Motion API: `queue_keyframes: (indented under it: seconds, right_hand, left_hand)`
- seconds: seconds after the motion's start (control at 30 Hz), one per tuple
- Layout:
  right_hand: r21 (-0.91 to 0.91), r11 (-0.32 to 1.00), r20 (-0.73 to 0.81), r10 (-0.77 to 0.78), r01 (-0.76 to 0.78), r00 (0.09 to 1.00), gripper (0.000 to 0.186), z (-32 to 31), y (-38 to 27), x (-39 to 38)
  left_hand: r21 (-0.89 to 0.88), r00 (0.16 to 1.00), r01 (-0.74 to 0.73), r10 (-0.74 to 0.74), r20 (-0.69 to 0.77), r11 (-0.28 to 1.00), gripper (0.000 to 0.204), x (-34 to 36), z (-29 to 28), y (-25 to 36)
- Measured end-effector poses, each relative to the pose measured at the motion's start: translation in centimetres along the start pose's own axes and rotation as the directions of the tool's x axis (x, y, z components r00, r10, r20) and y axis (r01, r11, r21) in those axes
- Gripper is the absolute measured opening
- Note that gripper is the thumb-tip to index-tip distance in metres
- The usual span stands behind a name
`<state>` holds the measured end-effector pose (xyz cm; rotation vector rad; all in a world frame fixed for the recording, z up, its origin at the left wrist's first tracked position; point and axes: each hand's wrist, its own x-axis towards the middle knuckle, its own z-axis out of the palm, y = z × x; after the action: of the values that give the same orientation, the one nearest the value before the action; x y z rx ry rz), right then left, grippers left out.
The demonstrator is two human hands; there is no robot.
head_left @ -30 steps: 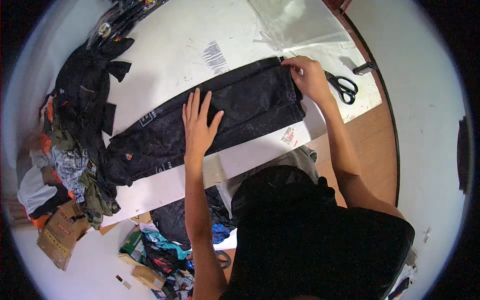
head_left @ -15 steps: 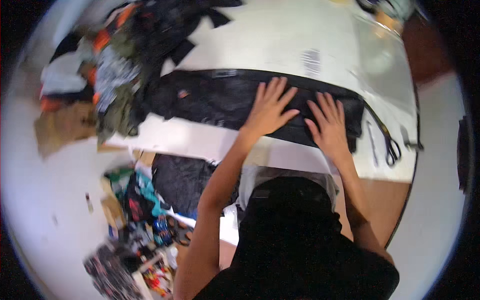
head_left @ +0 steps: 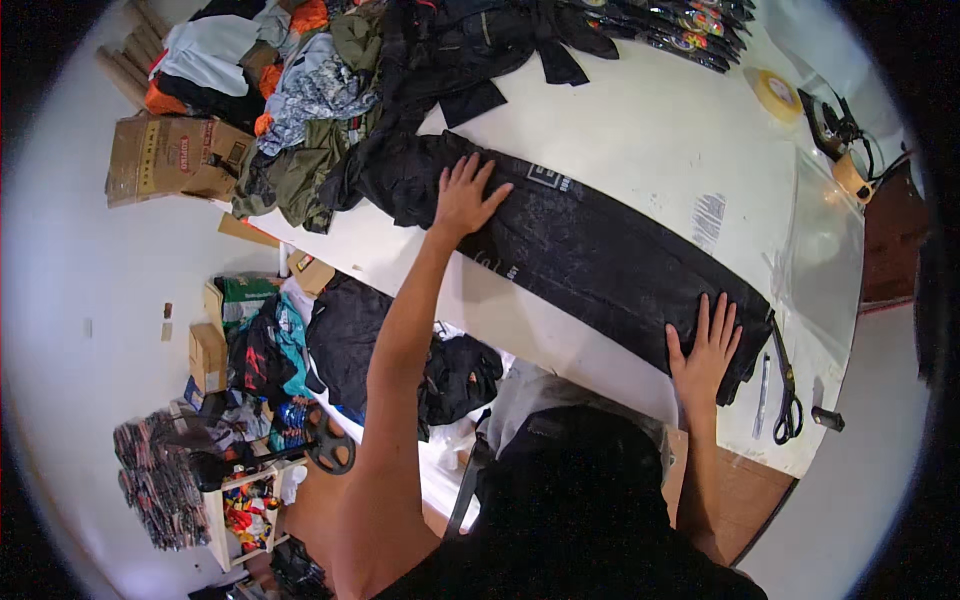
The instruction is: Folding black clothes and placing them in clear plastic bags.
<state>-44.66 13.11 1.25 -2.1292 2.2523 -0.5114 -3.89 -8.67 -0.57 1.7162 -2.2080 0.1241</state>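
Observation:
A long folded black garment [head_left: 600,255] with pale printed marks lies along the near side of the white table [head_left: 640,120]. My left hand [head_left: 466,200] rests flat with spread fingers on its upper left part, beside the bunched end. Near the other end, my right hand [head_left: 704,355] lies open on the fabric, fingers stretched out. Just right of that end are black scissors [head_left: 785,400], with a thin silver tool [head_left: 764,398] alongside.
Piled clothes [head_left: 300,100] and a cardboard box [head_left: 175,160] sit at the left. Farther back are packaged items [head_left: 680,30] and a tape roll [head_left: 777,98]. A clear plastic sheet [head_left: 820,230] lies right. More garments [head_left: 350,340] are below the table edge.
My view has swung leftward. My left hand has slid left along the garment toward its bunched end. My right hand has gone from pinching the garment's end to lying flat on it.

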Motion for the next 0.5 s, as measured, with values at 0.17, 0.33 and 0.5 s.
queue_keyframes:
  seconds: [0.17,0.33,0.5]
  right_hand:
    - [-0.013,1.0,0.008,0.003,-0.003,1.0,0.073,-0.3,-0.1,0.2]
    - [0.011,1.0,0.043,0.019,-0.02,0.999,0.073,-0.5,-0.2,0.3]
    - [-0.003,1.0,0.097,0.03,-0.03,0.995,0.074,-0.6,-0.4,0.6]
  left_hand:
    - [0.028,0.999,-0.007,0.008,-0.032,1.0,0.042,2.8,-0.6,-4.1]
    - [-0.054,0.99,-0.107,0.102,-0.098,0.993,0.029,5.1,-1.1,-6.6]
    - [-0.146,0.97,-0.232,0.218,-0.105,0.962,0.026,6.5,-0.6,-7.6]
